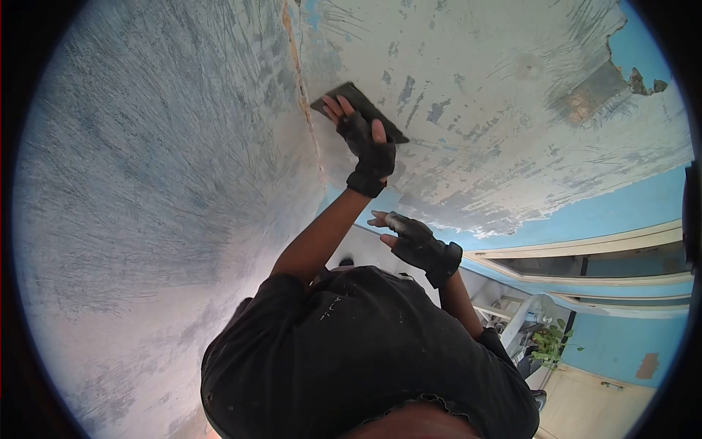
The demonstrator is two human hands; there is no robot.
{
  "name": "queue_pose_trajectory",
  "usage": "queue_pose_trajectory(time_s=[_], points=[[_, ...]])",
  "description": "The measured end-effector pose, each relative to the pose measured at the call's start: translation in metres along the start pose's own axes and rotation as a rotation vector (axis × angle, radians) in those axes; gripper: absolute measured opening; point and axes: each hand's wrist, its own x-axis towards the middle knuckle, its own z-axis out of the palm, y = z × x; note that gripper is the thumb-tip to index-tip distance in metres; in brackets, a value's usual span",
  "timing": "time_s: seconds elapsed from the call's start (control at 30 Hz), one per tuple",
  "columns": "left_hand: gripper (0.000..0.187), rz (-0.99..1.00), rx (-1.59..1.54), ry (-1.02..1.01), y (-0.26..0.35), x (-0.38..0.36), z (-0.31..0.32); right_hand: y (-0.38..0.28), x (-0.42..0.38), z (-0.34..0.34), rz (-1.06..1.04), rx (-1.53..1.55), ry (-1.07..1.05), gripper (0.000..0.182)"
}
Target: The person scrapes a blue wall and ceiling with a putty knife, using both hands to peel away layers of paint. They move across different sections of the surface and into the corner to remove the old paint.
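My left hand (365, 143), in a black fingerless glove, is up against the patchy wall (497, 80). It presses a dark rectangular sheet of sandpaper (386, 126) onto the surface, with the fingers flat over it and the thumb along its lower side. The sheet's left end reaches close to the cracked corner seam (300, 80). Lower and to the right, my right hand (417, 241) hangs in the air before my body. It wears the same kind of glove, dusted pale on the fingers, which are stretched out and hold nothing.
A scratched grey-white wall (146, 146) fills the left side. Bare blue paint and a broken plaster edge (640, 80) show at upper right. At lower right are a cream-framed opening (585, 256), a leafy plant (552, 342) and a cluttered shelf (504, 307).
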Motion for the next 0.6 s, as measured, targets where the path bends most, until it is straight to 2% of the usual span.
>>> queue_pose_trajectory(time_s=[0.13, 0.2, 0.23, 0.27, 0.3, 0.33, 0.4, 0.43, 0.5, 0.53, 0.57, 0.6], points=[[0.081, -0.117, -0.095, -0.012, -0.012, -0.033, -0.001, 0.000, -0.001, 0.002, -0.040, -0.020, 0.023, 0.050], [0.081, -0.308, -0.060, -0.046, -0.024, -0.091, 0.006, 0.008, -0.005, 0.001, -0.005, -0.058, -0.054, 0.051], [0.080, -0.337, -0.059, -0.131, -0.026, -0.122, 0.009, 0.011, -0.007, -0.001, -0.006, -0.054, -0.056, 0.051], [0.078, -0.324, -0.117, -0.152, -0.023, -0.133, 0.010, 0.013, -0.011, -0.002, 0.082, -0.003, -0.108, 0.051], [0.077, -0.308, -0.176, -0.169, -0.020, -0.136, 0.010, 0.016, -0.012, -0.004, 0.166, 0.045, -0.161, 0.051], [0.077, -0.306, -0.175, -0.166, -0.024, -0.130, 0.014, 0.019, -0.012, -0.006, 0.163, 0.042, -0.164, 0.051], [0.076, -0.420, -0.087, -0.006, -0.038, -0.117, 0.025, 0.026, -0.020, -0.009, 0.001, 0.033, -0.040, 0.051], [0.076, -0.368, -0.081, 0.083, -0.051, -0.111, 0.031, 0.022, -0.023, -0.016, 0.009, 0.032, -0.037, 0.051], [0.082, -0.520, -0.259, 0.242, -0.081, -0.091, 0.030, 0.004, -0.026, -0.031, 0.092, 0.043, -0.029, 0.054], [0.082, -0.581, -0.384, 0.305, -0.080, -0.075, 0.024, 0.001, -0.029, -0.035, 0.111, 0.048, -0.008, 0.061], [0.082, -0.585, -0.386, 0.296, -0.069, -0.062, 0.020, -0.002, -0.032, -0.040, 0.116, 0.052, 0.000, 0.061], [0.086, -0.564, -0.563, 0.356, -0.054, -0.051, 0.015, -0.005, -0.035, -0.044, 0.128, 0.069, 0.007, 0.063]])
